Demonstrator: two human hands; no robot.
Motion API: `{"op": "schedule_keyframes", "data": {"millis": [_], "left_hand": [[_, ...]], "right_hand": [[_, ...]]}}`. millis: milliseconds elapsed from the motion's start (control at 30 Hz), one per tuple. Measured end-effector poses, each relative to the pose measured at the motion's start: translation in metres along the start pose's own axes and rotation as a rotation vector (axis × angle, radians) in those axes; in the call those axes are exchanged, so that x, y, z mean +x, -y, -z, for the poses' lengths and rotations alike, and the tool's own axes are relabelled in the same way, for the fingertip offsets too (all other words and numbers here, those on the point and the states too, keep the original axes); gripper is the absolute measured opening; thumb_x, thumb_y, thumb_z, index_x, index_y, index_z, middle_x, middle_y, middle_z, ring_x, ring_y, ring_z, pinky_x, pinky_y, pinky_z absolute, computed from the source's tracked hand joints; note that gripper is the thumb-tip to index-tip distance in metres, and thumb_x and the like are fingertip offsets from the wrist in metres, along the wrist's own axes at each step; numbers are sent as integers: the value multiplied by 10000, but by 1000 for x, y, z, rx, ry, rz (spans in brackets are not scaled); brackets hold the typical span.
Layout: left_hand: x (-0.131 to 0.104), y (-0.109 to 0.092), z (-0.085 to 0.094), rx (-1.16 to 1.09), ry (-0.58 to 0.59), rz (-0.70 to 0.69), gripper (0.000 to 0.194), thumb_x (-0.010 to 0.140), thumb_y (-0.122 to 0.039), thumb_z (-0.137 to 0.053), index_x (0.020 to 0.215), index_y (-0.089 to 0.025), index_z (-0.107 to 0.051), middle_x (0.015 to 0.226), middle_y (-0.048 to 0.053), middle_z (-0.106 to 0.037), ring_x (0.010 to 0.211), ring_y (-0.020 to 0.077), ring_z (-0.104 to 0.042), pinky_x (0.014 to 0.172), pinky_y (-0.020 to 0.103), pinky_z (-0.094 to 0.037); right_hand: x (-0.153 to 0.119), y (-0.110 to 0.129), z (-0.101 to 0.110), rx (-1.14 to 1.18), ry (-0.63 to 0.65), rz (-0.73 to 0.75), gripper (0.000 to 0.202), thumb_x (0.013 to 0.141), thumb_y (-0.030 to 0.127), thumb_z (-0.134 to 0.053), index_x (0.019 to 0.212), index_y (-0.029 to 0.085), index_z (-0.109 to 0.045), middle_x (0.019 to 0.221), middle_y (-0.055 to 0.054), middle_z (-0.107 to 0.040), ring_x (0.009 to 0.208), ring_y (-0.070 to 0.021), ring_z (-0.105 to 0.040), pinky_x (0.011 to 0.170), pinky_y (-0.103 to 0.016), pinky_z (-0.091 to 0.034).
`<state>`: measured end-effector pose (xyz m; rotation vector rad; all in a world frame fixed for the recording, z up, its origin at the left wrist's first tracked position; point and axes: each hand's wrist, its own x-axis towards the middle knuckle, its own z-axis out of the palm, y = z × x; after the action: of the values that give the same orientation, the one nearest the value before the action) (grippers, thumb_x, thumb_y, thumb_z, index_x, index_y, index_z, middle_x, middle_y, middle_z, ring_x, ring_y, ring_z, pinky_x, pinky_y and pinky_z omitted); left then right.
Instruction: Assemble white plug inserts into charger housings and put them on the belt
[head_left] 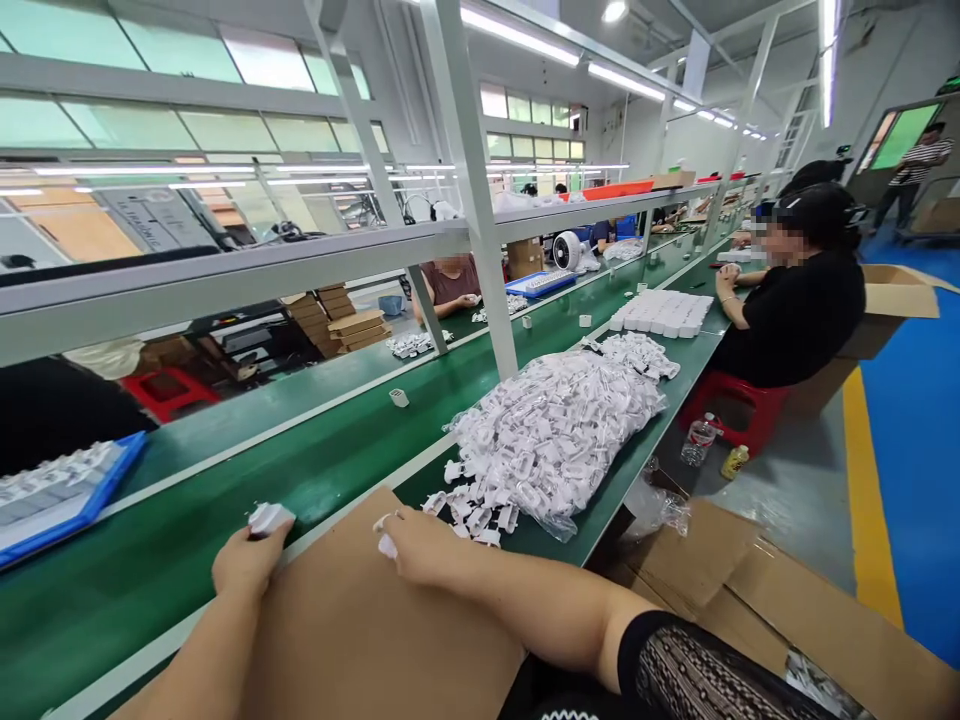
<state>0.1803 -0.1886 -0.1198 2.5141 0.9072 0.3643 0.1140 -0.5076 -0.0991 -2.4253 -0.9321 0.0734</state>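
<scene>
My left hand grips a white plastic housing at the near edge of the green conveyor belt. Over a sheet of brown cardboard, my right hand is closed around a small white plastic part, mostly covered by the fingers. Just beyond the right hand lie loose white plastic parts. They spill from a large clear bag packed with the same kind of pieces.
Single white housings sit along the belt. A blue tray of parts stands at far left. To the right, a co-worker sits on a red stool by rows of white boxes. An upright metal post rises beside the bag.
</scene>
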Motion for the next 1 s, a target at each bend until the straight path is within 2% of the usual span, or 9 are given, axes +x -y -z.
{"op": "schedule_keyframes", "data": {"millis": [100, 200, 233, 333, 433, 567, 700, 900, 1000], "left_hand": [[-20, -10, 7, 26, -132, 181, 861, 649, -662, -633, 1314, -123, -541, 1398, 248, -516, 1259, 514, -499, 917, 549, -487], [-66, -17, 17, -72, -250, 102, 919, 701, -653, -593, 1448, -140, -444, 1550, 218, -367, 1393, 489, -386, 1066, 591, -407], [-85, -18, 18, -152, -193, 45, 872, 716, -650, -588, 1415, -140, -492, 1481, 211, -445, 1386, 466, -410, 1076, 573, -411], [-144, -16, 16, -587, 201, -107, 824, 754, -727, -596, 1325, -132, -573, 1251, 169, -640, 1224, 351, -589, 1035, 461, -485], [-182, -14, 9, -719, 382, -279, 694, 803, -750, -621, 1178, -169, -682, 1198, 126, -695, 1124, 276, -643, 1024, 390, -492], [-187, -14, 4, -656, 448, -447, 554, 898, -694, -552, 984, -190, -767, 1082, 113, -739, 1052, 269, -655, 1003, 386, -486], [-180, -10, 0, -712, 412, -480, 492, 909, -612, -594, 1059, -178, -769, 1048, 112, -738, 1006, 253, -652, 933, 362, -498], [-175, -7, -9, -818, 411, -508, 393, 863, -361, -720, 1205, -168, -729, 1081, 99, -724, 973, 213, -643, 914, 347, -507], [-174, -6, -12, -865, 417, -454, 507, 856, -315, -741, 1331, -170, -640, 1128, 102, -711, 987, 201, -638, 912, 352, -509]], "right_hand": [[2, -4, -7, 18, 70, 47, 505, 812, 180, -686, 1308, 192, -591, 1193, -98, -703, 1071, -276, -679, 802, -321, -525], [3, -5, -12, 71, 101, 66, 291, 834, 215, -698, 1125, 213, -686, 1126, -74, -733, 1064, -262, -678, 811, -306, -498], [3, -4, -13, 107, 81, 63, 255, 838, 195, -689, 1092, 212, -698, 1130, -70, -735, 1062, -249, -678, 824, -299, -491], [3, -1, -18, 257, -24, 31, 243, 812, 111, -660, 1034, 191, -720, 1108, -67, -741, 1028, -211, -676, 841, -274, -478], [7, 1, -25, 448, -72, -52, 208, 782, 109, -655, 966, 166, -734, 971, -58, -747, 883, -187, -673, 771, -258, -482], [14, -1, -36, 807, -82, -193, 374, 768, 227, -653, 1134, 161, -692, 859, -23, -724, 701, -148, -634, 675, -249, -497], [17, -3, -39, 1039, -68, -226, 481, 667, 329, -637, 1120, 167, -659, 888, -36, -726, 732, -165, -659, 708, -278, -525], [24, -10, -33, 1108, -72, -266, 557, 582, 303, -607, 1117, 163, -672, 919, -48, -748, 736, -160, -644, 791, -293, -521], [26, -12, -34, 1094, -69, -307, 586, 563, 307, -625, 1129, 157, -668, 888, -41, -746, 732, -166, -652, 768, -288, -511]]}}
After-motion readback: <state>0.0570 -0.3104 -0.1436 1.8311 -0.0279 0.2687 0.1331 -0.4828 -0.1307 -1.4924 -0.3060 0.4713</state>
